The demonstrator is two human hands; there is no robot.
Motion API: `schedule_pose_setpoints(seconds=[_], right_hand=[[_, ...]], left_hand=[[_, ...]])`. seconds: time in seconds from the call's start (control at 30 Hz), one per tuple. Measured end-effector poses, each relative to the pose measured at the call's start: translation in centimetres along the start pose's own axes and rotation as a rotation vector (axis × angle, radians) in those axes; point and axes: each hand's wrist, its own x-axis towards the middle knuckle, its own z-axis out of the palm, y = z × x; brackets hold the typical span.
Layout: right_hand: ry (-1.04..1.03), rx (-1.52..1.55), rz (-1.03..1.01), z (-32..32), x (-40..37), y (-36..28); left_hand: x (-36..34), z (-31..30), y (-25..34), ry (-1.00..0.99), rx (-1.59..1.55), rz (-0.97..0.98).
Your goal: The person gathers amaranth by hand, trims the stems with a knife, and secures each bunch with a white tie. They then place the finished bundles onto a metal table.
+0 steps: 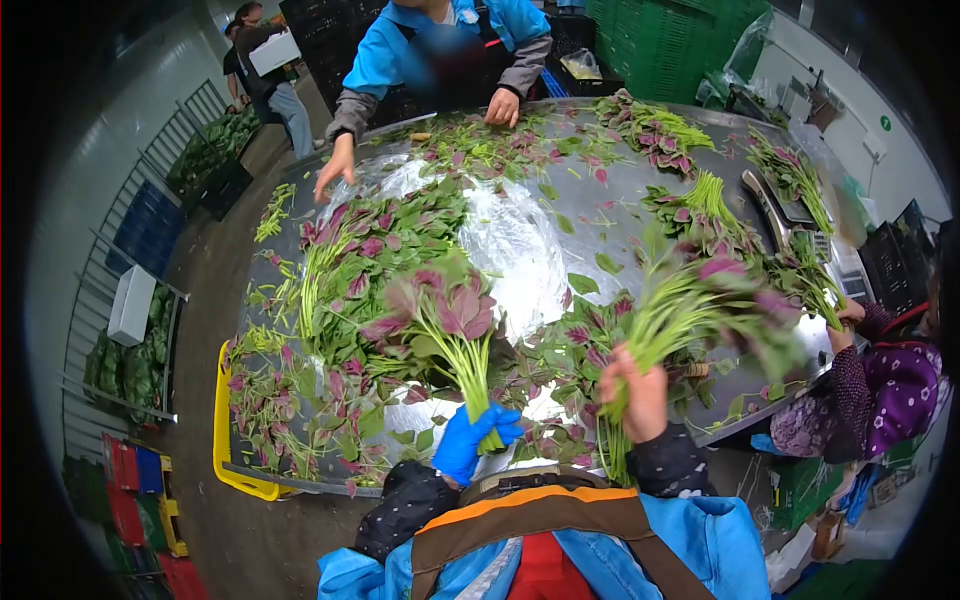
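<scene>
My left hand [474, 440], in a blue glove, is closed round the stems of a bunch of red and green leafy greens [455, 330], leaves pointing up and away. My bare right hand [635, 392] grips the stems of another bunch [680, 310], whose leaves fan out to the right and are blurred. Under that hand, more stems [613, 450] hang near the table's front edge. Just beyond my left hand's bunch lies a large pile of greens [390, 240], beside clear plastic film [515, 245].
Across the metal table [620, 215], a co-worker in blue [520, 20] reaches over loose leaves. Another person in purple [890, 385] holds greens at the right, near a scale [770, 210]. Bundles lie at the back right. A yellow crate [222, 430] is at the left edge.
</scene>
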Motion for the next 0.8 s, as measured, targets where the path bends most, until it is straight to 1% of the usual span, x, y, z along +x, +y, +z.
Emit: schedule_pose_setpoints(seconds=[0.07,0.1,0.13,0.17,0.2,0.23,0.27,0.3,0.33,0.37,0.4,0.43,0.47,0.53,0.63,0.73,0.77,0.8], right_hand=[[-0.154,-0.014,0.212,1.3,-0.8,4.5],[-0.235,-0.132,0.191,1.8,-1.9,7.3],[-0.334,-0.257,0.117,2.3,-1.6,9.4],[-0.325,-0.292,0.197,2.3,-1.7,11.1],[-0.309,-0.328,0.287,2.0,-1.6,12.5],[-0.372,-0.381,0.318,1.7,-0.8,12.4],[-0.426,-0.432,0.375,1.1,-0.7,12.8],[-0.402,-0.523,0.189,0.1,-0.2,15.7],[-0.41,-0.649,0.147,0.5,-0.5,14.7],[-0.414,-0.776,0.105,1.1,-0.8,13.6],[-0.491,-0.921,0.323,0.9,0.0,13.6],[-0.43,-0.658,0.292,1.5,-0.8,13.2],[-0.42,-0.604,0.335,1.9,-1.0,12.5],[-0.502,-0.628,0.385,0.9,0.1,14.1],[-0.594,-0.5,0.375,0.6,0.5,13.7],[-0.57,-0.343,0.233,2.0,-0.1,10.4],[-0.608,-0.355,0.18,2.1,-0.2,9.8],[-0.605,-0.35,0.28,2.0,0.0,9.8]], left_hand=[[0.6,1.4,-1.3,-0.044,-0.027,-0.033],[1.6,-0.9,-4.2,-0.082,0.053,-0.056],[2.7,-3.5,-5.8,-0.152,0.504,-0.082],[1.6,-1.5,-5.3,-0.04,0.392,-0.099],[1.8,-2.0,-6.1,-0.032,0.395,-0.111],[2.1,-2.8,-6.9,-0.029,0.385,-0.183],[2.7,-2.5,-6.2,-0.044,0.33,-0.201],[2.5,-2.4,-6.0,-0.051,0.266,-0.246],[1.7,-2.3,-6.5,-0.05,0.19,-0.313],[1.6,-1.7,-5.4,-0.009,0.146,-0.443],[1.6,-1.2,-4.3,-0.081,-0.018,-0.552],[1.8,-1.2,-4.7,-0.129,-0.085,-0.54],[2.3,-1.5,-4.8,-0.138,-0.079,-0.621],[2.9,-1.2,-5.0,-0.191,-0.039,-0.581],[3.8,-0.6,-5.4,-0.34,-0.048,-0.554],[3.4,0.7,-5.0,-0.301,0.071,-0.375],[3.4,0.7,-4.8,-0.38,0.091,-0.349],[3.5,0.8,-4.6,-0.388,0.074,-0.401]])
